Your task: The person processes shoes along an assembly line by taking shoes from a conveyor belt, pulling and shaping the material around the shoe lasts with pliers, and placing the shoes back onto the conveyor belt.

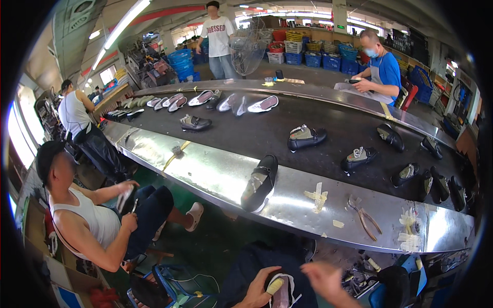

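At the lower edge, over my dark-clothed lap, my left hand is closed around a shoe. The shoe has a pale pinkish inner area and a white edge. A yellow wrap covers the thumb, which presses on the shoe. To its right my right hand hovers apart from the shoe, smeared by motion, so its fingers cannot be read. On the metal ledge before me rests a black loafer. Pincers with worn orange handles lie to its right, near pieces of yellow tape.
Beyond the metal ledge, a dark belt carries several black loafers and pale-soled shoes. One seated person works on a shoe at my left. Another person sits across the belt. A blue stool stands lower left.
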`<state>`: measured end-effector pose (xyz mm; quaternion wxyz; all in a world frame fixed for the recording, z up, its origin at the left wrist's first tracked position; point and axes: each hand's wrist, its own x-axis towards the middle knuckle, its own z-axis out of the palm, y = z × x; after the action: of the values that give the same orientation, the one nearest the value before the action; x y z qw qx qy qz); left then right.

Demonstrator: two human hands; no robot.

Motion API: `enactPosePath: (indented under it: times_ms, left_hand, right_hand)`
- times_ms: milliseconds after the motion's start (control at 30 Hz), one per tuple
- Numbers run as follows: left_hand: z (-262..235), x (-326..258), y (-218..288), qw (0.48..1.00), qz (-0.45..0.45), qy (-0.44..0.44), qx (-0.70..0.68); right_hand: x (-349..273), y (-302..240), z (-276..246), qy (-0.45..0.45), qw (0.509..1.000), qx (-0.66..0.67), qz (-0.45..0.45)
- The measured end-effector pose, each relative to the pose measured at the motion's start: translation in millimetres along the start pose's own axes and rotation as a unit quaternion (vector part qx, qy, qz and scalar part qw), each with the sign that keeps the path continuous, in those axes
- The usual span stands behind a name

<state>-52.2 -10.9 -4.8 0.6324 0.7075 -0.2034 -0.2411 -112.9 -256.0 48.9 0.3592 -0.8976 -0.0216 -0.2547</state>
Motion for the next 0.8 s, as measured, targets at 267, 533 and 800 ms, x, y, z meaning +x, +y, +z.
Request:
enactPosePath:
  times_ms: [267, 533, 800]
  left_hand:
    - [-10, -9, -38, 0.991, -0.084, 0.056, -0.083]
    - [-11, 9, -23, 0.999, -0.009, 0.038, -0.034]
    - [-13, -5, -32, 0.992, -0.073, 0.065, -0.083]
  right_hand:
    - [17, 89, -107, 0.081, 0.907, -0.405, 0.081]
    - [86, 115, -96, -0.021, 0.87, -0.485, 0.09]
    - [11, 12, -49, -0.217, 0.838, 0.291, 0.408]
